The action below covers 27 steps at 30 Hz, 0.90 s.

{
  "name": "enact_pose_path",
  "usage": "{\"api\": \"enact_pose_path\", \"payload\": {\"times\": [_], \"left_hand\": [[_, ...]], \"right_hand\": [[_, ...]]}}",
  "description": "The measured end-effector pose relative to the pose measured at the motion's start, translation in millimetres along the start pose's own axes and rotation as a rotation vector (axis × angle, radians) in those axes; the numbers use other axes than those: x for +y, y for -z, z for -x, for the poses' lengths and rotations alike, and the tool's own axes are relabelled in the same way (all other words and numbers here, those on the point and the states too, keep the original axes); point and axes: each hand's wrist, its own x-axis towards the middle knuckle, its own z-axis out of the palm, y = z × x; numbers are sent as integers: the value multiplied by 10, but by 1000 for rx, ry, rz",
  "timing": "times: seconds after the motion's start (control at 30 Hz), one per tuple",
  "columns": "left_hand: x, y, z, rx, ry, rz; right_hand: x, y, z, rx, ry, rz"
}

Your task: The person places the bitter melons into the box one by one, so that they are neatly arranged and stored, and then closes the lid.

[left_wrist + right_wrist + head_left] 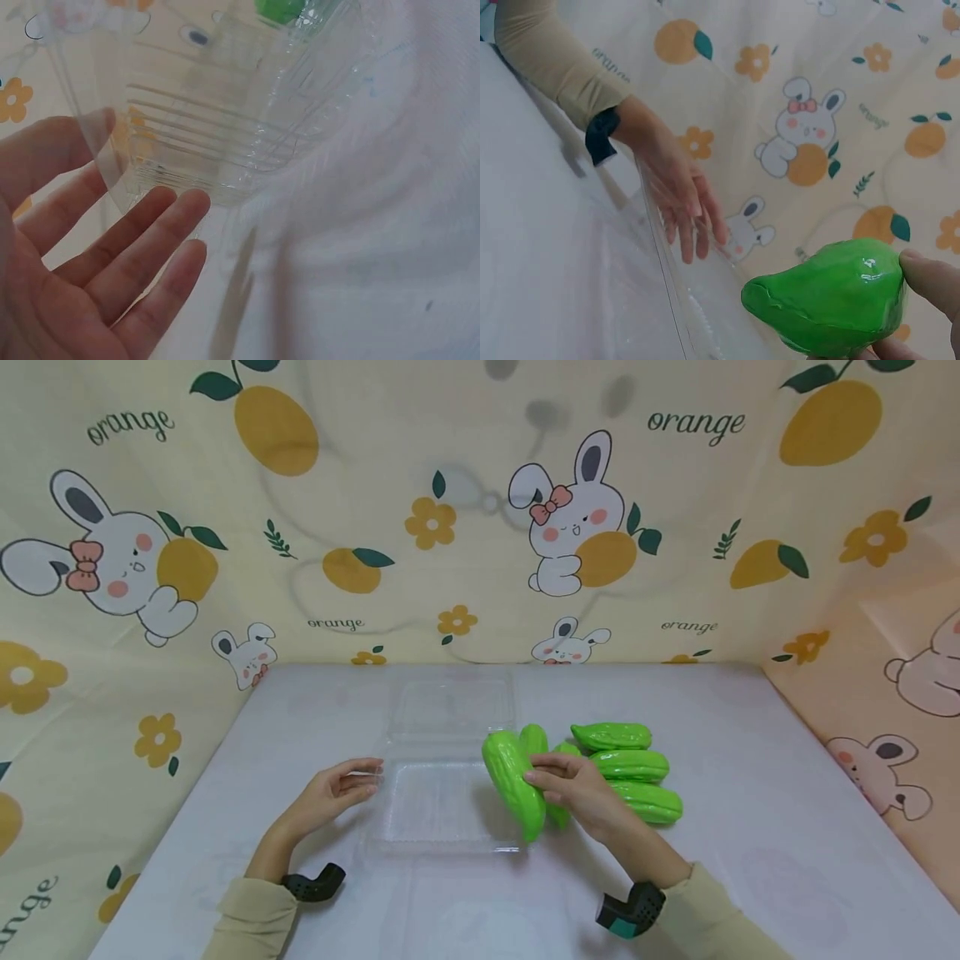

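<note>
My right hand [581,789] pinches a glossy green cucumber-like vegetable [513,783] between thumb and fingers. It is tilted, over the right side of a clear plastic box [427,843]. In the right wrist view the green vegetable [832,300] shows its narrowed tip. My left hand [333,793] has loosely extended fingers at the left wall of the box; in the left wrist view the fingertips lie beside the ridged clear plastic [195,135], and I cannot tell whether they touch it. The box's lid [453,710] lies folded back behind it.
Three more green vegetables [630,766] lie in a column right of the box. Others [534,739] are partly hidden behind the right hand and the held one. The white table [750,860] meets a patterned cloth backdrop [480,568] at the back and sides.
</note>
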Motion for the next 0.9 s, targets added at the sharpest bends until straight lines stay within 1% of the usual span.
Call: {"api": "enact_pose_path", "payload": {"times": [0.2,0.37,0.5,0.6,0.8,0.9], "left_hand": [[-1,-12,2,-12,-1,-4],[-27,-9,-13,-17,-16,-7],[-27,-1,-16,-15,-16,4],[-24,4,-15,-12,-11,8],[-11,-5,-12,-14,5,4],[4,-8,-7,-17,14,4]], "right_hand": [[-17,-110,-34,12,-3,-6],[-25,-185,-72,36,-21,8],[-33,-260,-127,58,-32,3],[-30,-322,-172,56,-26,0],[-2,-441,-238,44,-4,32],[15,-492,-276,44,-3,19]]}}
